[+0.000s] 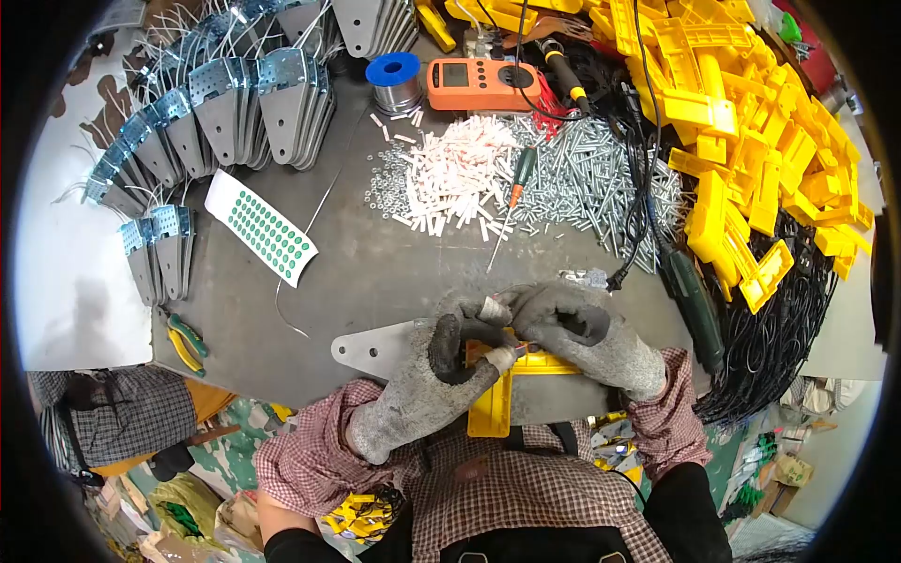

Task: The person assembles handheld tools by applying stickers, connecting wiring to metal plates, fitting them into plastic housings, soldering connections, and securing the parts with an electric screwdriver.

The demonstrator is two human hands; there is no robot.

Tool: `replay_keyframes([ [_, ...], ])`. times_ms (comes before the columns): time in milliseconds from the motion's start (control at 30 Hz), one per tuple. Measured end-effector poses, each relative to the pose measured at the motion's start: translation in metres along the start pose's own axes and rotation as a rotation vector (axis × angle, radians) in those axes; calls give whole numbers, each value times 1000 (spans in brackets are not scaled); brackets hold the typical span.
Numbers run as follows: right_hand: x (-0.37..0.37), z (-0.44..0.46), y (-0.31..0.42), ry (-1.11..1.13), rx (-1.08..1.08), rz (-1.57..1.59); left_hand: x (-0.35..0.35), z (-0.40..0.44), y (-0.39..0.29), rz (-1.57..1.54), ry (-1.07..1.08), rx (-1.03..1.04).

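Gloves of grey knit cover both hands, which meet just below the centre of the frame over a yellow plastic part (490,408). The left hand (413,389) curls its fingers, with taped tips reaching over the upper end of that part; the right hand (596,342) bends its fingers in a rounded curl from the other side, near the left fingertips. Thin wire shows between them, but whether either pinch is fully closed, and on what, cannot be told. A flat grey metal plate (361,351) with holes extends leftward from beneath the left hand.

At the upper centre, an orange meter (481,85) sits beside a blue-rimmed spool (393,83). Below them lie white sleeves (460,169), with silvery screws (587,174) to their right and a green-handled screwdriver (524,169) over the pile. Grey plates with metal brackets (221,108) stand in stacks at upper left, above a sheet of green stickers (265,228). Pliers (185,343) rest at the left edge of the dark tabletop (375,267). Yellow plastic pieces (741,131) heap at upper right, above bundled black cables (770,328).
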State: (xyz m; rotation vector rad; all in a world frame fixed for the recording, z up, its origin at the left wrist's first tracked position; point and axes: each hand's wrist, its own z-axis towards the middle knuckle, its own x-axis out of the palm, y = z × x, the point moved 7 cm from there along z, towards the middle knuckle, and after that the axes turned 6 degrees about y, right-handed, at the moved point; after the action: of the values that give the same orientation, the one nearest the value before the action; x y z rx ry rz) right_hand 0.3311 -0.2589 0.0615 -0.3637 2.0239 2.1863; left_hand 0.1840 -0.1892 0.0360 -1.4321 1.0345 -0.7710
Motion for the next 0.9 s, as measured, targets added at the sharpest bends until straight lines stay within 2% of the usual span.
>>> replay_keyframes([
  [33,0,-2,1,4,-6,-3,1,0,-2,3,-6,4],
  [100,-2,-9,-4,-52,198,16,1,2,-1,-303,-103,-57],
  [233,-3,-10,1,-18,186,-50,2,5,-1,-308,-39,-41],
  [333,-1,-11,1,12,219,-64,4,8,-4,-162,23,-45],
  [433,-1,-10,11,-51,102,-121,6,8,-5,-155,32,-44],
  [500,-1,-10,15,-73,115,-124,1,8,-18,-67,-52,122],
  [533,1,-9,16,-71,114,-122,-2,9,-22,-66,-54,120],
  [600,-1,-8,21,-126,85,-221,2,7,-60,673,-46,473],
  [633,-1,-7,20,-126,86,-221,2,5,-57,672,-46,472],
  [667,0,-6,13,-99,142,-202,15,-4,-59,968,-31,629],
  [733,4,-5,8,-66,195,-184,23,-12,-57,1279,30,704],
  [767,5,-5,10,-97,178,-229,24,-12,-61,1281,24,700],
  [833,5,-4,9,-117,158,-275,0,5,-31,-137,46,-4],
  [867,8,-4,14,-104,12,-316,-4,7,-21,-207,94,-105],
  [900,11,-5,23,-93,-133,-356,-5,7,-19,-211,88,-108],
])
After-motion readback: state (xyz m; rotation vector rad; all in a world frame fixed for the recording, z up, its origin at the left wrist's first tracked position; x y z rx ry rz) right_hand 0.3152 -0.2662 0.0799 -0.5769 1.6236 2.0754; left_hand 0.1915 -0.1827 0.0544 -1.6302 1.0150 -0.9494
